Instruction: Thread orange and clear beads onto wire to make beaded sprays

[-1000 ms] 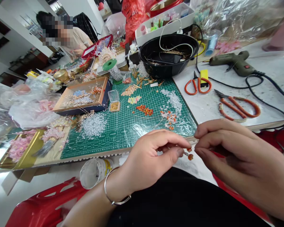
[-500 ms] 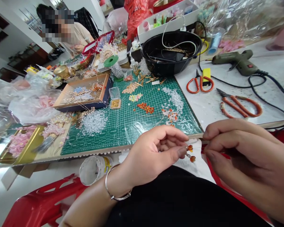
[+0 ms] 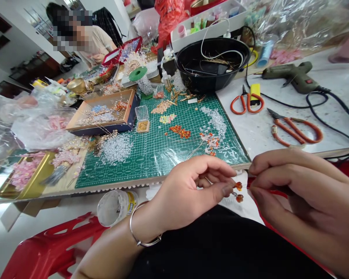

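Cutting mat, left hand pinching beads, probably

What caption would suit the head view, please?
Left hand holds orange beads, right hand pinched alongside, near a green cutting mat.

Two orange beads up front, amber and glossy. Behind them the cutting mat: deep green, fine white grid (white printed numbers along its edge too). On it a red-orange bead heap and a clear, glassy pile. Black bowl. Scissors, orange handles. Yellow lighter. Glue gun, olive green, with a black cord. Silver bangle. Red stool. Pink blossoms in a gold tray.
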`<state>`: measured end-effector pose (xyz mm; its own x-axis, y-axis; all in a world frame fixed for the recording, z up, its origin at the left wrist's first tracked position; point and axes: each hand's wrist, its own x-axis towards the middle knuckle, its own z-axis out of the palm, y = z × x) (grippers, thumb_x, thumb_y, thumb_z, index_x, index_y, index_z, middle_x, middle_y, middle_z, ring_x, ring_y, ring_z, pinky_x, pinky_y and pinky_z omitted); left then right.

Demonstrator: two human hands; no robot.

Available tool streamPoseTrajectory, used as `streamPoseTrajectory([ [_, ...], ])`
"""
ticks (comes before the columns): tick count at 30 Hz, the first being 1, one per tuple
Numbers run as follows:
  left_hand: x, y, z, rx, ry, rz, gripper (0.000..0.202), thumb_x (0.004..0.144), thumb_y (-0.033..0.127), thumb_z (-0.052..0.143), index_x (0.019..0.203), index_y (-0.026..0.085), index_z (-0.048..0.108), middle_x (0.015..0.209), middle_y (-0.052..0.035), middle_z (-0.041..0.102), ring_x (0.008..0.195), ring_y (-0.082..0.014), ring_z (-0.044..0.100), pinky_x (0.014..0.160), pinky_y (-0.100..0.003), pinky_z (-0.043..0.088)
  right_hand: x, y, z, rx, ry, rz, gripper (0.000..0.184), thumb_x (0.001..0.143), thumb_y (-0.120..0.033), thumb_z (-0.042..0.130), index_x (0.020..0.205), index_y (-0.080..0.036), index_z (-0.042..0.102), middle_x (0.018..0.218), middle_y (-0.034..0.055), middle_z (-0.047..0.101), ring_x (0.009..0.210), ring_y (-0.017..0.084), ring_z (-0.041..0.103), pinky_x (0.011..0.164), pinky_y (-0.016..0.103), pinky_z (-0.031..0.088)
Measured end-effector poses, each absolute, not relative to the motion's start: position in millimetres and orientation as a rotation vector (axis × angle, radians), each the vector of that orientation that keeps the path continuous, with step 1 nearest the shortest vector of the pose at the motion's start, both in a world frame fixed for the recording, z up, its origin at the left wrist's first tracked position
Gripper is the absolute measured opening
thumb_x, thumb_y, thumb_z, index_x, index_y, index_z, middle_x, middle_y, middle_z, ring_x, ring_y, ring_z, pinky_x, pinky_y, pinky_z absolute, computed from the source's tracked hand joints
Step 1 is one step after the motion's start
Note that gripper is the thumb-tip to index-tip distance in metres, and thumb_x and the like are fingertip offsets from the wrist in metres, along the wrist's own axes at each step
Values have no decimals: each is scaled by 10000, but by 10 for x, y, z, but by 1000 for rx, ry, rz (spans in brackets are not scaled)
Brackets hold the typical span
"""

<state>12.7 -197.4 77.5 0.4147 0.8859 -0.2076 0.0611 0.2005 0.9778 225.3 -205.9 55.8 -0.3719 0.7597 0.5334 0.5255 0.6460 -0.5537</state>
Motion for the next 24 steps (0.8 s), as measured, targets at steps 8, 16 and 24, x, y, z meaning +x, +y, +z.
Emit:
streamPoseTrajectory([
  [8, 119, -1969, 837, 1306, 1012, 708, 178, 864, 219, 751, 1032, 180, 709, 937, -32, 714, 830, -117, 654, 768, -224, 536, 2253, -2027, 499, -955, -2108, 491, 96, 971, -162, 572, 958, -241, 624, 1014, 49, 629, 918, 136, 634, 746, 234, 525],
  [16, 112, -1973, 838, 1210, 1030, 711, 211, 856, 171, 753, 1062, 186, 709, 975, -48, 744, 889, -136, 686, 835, -255, 543, 2233, -2077, 465, -962, -2074, 576, 102, 944, -154, 582, 943, -242, 633, 887, 45, 709, 797, 188, 712, 638, 279, 570],
  [24, 243, -1918, 667, 767, 876, 786, 185, 793, 243, 849, 884, 147, 721, 831, -15, 726, 796, -96, 690, 819, -235, 557, 2155, -2090, 472, -997, -1924, 335, 157, 890, -86, 608, 955, -230, 617, 827, 49, 712, 722, 192, 683, 650, 315, 550],
])
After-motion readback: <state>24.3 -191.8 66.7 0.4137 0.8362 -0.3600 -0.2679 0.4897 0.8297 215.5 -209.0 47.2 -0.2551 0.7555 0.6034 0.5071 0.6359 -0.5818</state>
